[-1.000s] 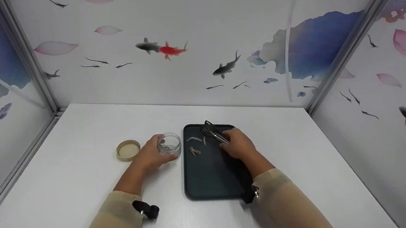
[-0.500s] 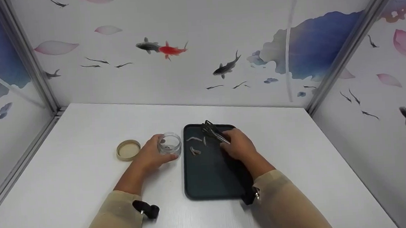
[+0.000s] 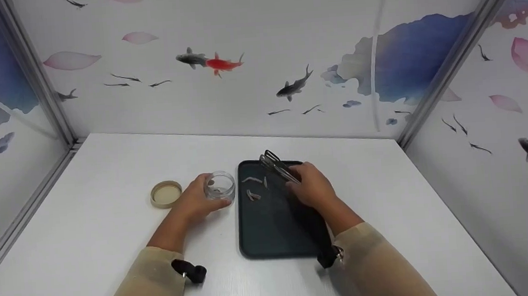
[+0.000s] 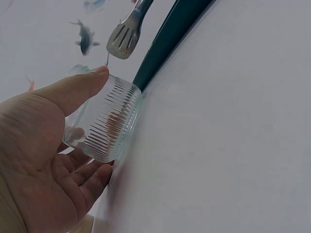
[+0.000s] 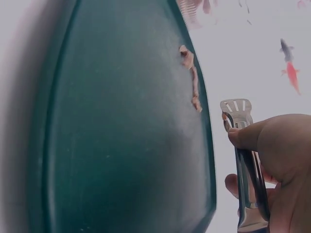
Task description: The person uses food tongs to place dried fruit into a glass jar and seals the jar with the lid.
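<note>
My left hand (image 3: pixel 196 200) grips a clear glass jar (image 3: pixel 220 193) by its side, thumb and fingers around it, just left of the tray. The lidless jar has ribbed walls, and something brown (image 4: pixel 114 124) shows inside in the left wrist view. My right hand (image 3: pixel 312 186) holds metal tongs (image 5: pixel 250 179) with slotted heads, thumb on one arm and fingers on the other. Over the far part of the dark green tray (image 3: pixel 274 231), the tong heads point away and stand slightly apart. Several pale brown, dried-looking strips (image 3: pixel 252 180) lie on the tray's left side.
A gold-coloured lid (image 3: pixel 166 194) lies inside up on the white table (image 3: pixel 110 214), left of my left hand. Behind the table stands a wall panel (image 3: pixel 242 103) printed with fish and petals, and more panels close off both sides.
My right hand has lifted the tongs a little upward and away, and their heads have parted slightly. The left hand and the jar keep their place.
</note>
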{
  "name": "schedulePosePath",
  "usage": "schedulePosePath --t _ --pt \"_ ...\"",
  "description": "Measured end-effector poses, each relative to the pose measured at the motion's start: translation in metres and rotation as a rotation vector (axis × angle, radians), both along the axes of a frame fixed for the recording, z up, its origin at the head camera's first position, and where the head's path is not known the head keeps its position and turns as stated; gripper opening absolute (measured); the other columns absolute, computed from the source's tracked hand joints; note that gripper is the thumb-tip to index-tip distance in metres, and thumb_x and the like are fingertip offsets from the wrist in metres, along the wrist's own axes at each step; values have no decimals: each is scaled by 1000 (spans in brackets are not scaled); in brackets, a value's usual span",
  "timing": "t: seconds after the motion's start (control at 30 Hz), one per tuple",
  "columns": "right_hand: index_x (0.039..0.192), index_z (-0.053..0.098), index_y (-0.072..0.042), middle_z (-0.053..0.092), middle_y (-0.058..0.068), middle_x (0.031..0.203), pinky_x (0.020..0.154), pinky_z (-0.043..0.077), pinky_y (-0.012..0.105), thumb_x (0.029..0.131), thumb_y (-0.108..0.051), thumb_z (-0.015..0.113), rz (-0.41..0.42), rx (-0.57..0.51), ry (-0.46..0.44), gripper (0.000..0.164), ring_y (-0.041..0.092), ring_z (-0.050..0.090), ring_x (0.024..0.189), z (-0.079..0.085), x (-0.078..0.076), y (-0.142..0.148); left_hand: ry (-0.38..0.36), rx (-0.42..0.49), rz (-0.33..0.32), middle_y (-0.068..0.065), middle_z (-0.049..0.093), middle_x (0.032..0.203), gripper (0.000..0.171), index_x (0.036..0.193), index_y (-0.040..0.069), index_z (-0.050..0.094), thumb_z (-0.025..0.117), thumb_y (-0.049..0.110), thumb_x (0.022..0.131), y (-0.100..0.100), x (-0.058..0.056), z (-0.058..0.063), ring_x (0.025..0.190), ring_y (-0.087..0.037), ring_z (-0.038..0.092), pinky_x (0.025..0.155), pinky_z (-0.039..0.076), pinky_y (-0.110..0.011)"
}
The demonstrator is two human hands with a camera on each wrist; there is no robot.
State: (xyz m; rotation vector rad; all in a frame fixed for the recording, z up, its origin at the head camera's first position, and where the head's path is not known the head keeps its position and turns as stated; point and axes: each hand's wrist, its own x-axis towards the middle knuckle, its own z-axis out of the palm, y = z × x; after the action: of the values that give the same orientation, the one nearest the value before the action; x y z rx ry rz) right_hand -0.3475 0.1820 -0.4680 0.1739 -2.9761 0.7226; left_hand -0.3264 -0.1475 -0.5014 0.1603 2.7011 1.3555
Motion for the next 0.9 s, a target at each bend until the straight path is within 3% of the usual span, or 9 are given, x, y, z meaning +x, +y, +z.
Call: schedulePosePath --t 0.37,0.6,0.9 --pt "146 67 -22 66 3 129 104 57 47 102 -32 75 34 -25 50 45 22 65 111 18 18 -11 -12 6 7 -17 46 167 107 165 10 32 89 51 84 -1 -1 -1 157 -38 41 130 33 -56" --pt "147 66 -23 65 1 125 94 57 43 102 -32 75 62 -31 71 47 20 63 105 26 26 -18 1 7 -1 -17 48 166 106 164 8 33 89 50 84 -2 -1 0 156 -38 43 129 34 -56" --pt "149 64 -24 65 0 133 98 57 45 102 -34 75 118 -32 98 49 18 64 110 31 35 -27 -23 25 1 -14 47 167 106 165 12 31 89 49 84 0 0 1 158 -36 41 130 32 -56"
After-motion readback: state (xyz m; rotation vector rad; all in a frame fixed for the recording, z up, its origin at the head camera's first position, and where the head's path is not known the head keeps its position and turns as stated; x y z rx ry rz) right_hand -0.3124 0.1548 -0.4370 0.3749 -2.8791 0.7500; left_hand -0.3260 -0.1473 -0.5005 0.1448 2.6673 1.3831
